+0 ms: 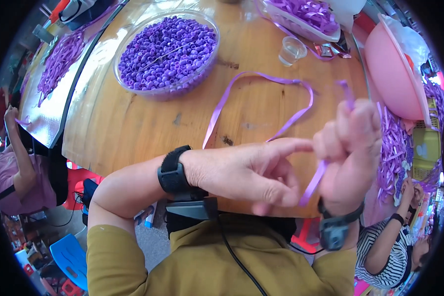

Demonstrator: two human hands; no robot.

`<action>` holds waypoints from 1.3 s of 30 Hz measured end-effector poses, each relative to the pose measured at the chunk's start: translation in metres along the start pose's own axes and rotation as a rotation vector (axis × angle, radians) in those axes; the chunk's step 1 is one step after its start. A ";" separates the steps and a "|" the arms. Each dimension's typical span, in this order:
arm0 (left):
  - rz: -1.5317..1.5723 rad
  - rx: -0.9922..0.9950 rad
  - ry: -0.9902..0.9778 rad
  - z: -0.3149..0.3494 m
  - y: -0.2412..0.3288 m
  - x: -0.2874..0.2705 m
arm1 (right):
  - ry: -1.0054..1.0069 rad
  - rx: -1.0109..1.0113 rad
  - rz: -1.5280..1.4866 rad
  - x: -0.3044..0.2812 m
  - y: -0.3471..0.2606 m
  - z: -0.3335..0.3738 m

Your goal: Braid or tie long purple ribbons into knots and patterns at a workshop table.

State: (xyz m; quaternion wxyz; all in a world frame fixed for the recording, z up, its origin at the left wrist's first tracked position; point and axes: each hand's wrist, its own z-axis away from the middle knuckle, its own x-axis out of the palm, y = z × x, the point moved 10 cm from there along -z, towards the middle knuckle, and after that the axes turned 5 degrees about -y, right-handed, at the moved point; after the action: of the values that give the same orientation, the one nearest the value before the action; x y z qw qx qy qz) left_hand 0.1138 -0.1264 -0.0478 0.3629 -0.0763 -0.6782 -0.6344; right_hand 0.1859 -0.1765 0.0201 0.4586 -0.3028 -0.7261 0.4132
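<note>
Ribbon [261, 106], purple and narrow, loops across the wooden bench [133, 123] at 12 o'clock from the hands and runs down into the right hand [350, 148], whose grip is curled tight around it, one end poking out above the fist. Left hand [246, 172] lies just at 9 o'clock of that fist, forefinger stretched out to touch it, the other fingers loosely bent. Farther out at 11 o'clock stands a clear bowl [166, 88] of purple beads; a small clear cup [291, 50] sits at 12 o'clock.
</note>
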 end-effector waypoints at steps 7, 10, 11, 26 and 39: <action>-0.123 0.133 0.129 0.011 0.025 -0.032 | 0.070 -0.017 -0.128 -0.047 -0.033 -0.028; -0.114 0.416 0.196 0.004 0.036 -0.033 | 0.115 0.056 -0.193 -0.020 -0.001 -0.026; -0.046 0.398 0.090 0.000 0.031 -0.023 | 0.115 0.054 -0.190 -0.013 0.003 -0.027; -0.391 0.105 0.358 0.031 0.046 -0.066 | 0.370 -0.250 0.056 -0.215 -0.127 0.005; -0.551 0.203 0.519 0.057 0.076 -0.077 | 0.424 -0.306 0.235 -0.319 -0.164 0.074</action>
State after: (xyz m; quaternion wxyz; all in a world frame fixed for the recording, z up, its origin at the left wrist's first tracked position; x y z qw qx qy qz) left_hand 0.1897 -0.0327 -0.0277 0.3442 0.3080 -0.6184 -0.6358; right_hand 0.2346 -0.5396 0.0141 0.4985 -0.5301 -0.6277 0.2766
